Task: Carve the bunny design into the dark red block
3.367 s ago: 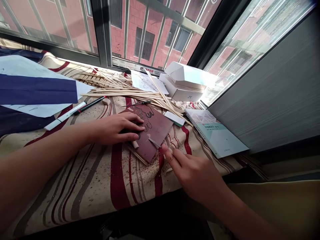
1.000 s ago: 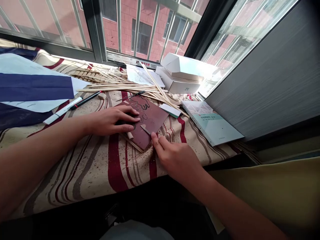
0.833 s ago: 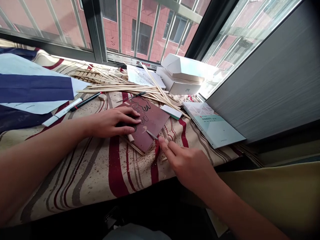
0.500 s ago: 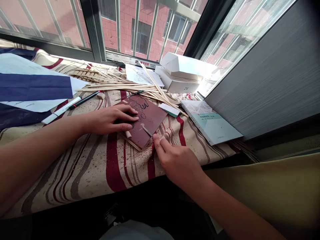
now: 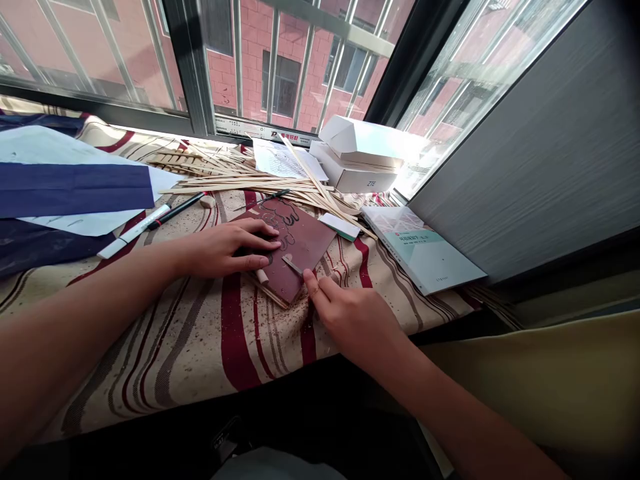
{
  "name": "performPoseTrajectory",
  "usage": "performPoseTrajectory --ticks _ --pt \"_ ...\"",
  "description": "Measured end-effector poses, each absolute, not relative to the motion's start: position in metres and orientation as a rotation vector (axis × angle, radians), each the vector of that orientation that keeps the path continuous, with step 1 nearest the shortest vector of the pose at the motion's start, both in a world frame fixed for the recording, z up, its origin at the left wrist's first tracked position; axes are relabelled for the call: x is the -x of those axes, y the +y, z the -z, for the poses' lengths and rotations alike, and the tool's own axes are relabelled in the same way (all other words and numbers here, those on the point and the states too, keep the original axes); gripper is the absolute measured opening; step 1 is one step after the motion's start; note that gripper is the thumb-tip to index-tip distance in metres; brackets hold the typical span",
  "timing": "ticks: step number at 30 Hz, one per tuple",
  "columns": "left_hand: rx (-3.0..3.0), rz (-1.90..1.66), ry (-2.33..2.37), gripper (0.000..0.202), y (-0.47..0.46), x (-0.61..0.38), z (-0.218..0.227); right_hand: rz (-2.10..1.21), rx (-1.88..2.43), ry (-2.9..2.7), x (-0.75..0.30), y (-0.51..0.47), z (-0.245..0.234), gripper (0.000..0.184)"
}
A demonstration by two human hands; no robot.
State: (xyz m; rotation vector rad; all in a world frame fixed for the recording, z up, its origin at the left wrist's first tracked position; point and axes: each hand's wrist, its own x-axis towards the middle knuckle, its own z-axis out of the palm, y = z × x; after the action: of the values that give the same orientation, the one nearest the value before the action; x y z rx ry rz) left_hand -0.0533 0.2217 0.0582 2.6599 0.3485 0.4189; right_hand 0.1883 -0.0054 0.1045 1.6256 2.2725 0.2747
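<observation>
A reddish-brown wooden board (image 5: 305, 233) with black curling outlines drawn on it lies at an angle on the striped cloth. My left hand (image 5: 233, 248) rests on its left part, fingers stretched out flat and the thumb a little apart. Beneath that thumb, the end of a small pale stick (image 5: 261, 276) shows. My right hand (image 5: 350, 313) is closed at the board's near right edge. Between its thumb and forefinger is a thin flat knife (image 5: 292, 266), whose tip touches or nearly touches the board; its handle is hidden in my fingers.
Behind the board lie many thin wooden strips (image 5: 240, 183) and a dark slim tool (image 5: 275, 195). A white box (image 5: 357, 177) stands by the window. At right are a book (image 5: 425, 250) and a white-green eraser-like block (image 5: 340, 225). Markers (image 5: 135, 232) lie left. Crumbs speckle the cloth (image 5: 200, 353).
The view has tilted slightly, so most things sit a little lower. My right hand has shifted slightly toward the board, still pinching the knife. My left hand stays on the board.
</observation>
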Motion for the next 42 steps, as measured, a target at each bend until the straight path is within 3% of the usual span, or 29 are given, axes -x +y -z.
performPoseTrajectory --ticks 16,26,42 --pt "-2.664 -0.404 0.336 0.08 0.223 0.053 -0.055 -0.254 -1.726 2.216 -0.185 -0.011 -0.095 0.074" --pt "-2.658 -0.472 0.342 0.093 0.223 0.05 -0.053 -0.194 -1.697 2.147 -0.182 -0.008 -0.105 0.076" --pt "-2.644 -0.435 0.335 0.068 0.221 0.05 -0.055 -0.14 -1.694 2.122 -0.177 -0.008 -0.115 0.081"
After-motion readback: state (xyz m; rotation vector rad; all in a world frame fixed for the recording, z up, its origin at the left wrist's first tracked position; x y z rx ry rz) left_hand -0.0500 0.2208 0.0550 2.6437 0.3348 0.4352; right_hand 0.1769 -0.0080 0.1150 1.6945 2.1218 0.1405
